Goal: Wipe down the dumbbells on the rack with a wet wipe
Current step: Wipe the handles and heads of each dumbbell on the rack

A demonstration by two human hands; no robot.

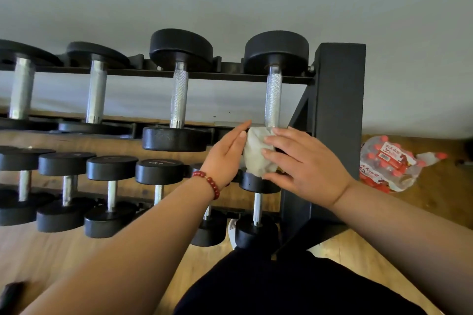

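Note:
A black dumbbell rack (337,100) holds black dumbbells with steel handles on two tiers. The rightmost top-tier dumbbell (273,94) has its near head covered by a crumpled white wet wipe (257,153). My right hand (304,161) presses the wipe onto that near head with spread fingers. My left hand (226,153), with a red bead bracelet at the wrist, lies flat against the wipe's left side, fingers straight. The neighbouring top-tier dumbbell (179,94) sits just left of my left hand.
Several smaller dumbbells (110,194) fill the lower tier below my forearms. A plastic-wrapped pack of red-capped water bottles (386,163) lies on the wooden floor right of the rack. A grey wall stands behind. My dark trousers and a white shoe (232,235) are below.

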